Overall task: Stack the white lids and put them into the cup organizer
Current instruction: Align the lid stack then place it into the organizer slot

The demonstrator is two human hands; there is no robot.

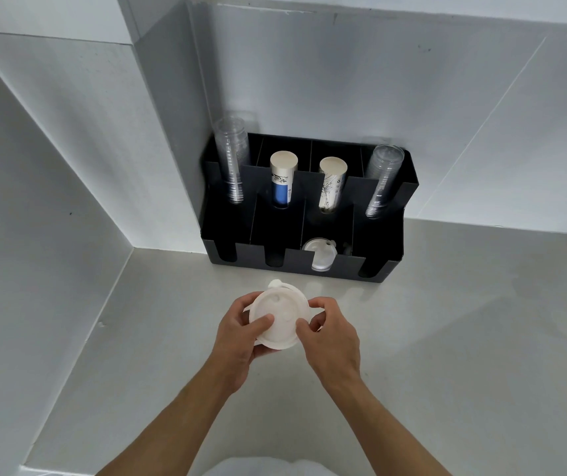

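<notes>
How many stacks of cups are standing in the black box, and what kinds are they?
Clear plastic cup stacks: 2, one at the left end and one at the right end of the black cup organizer
Paper cup stacks: 2, one with a blue band and one with a drawn pattern
Total: 4 stacks

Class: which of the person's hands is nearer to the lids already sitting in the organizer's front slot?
Right. The right hand is just below the slotted lids; the left hand sits further down-left. Both grip the white lid stack.
</notes>
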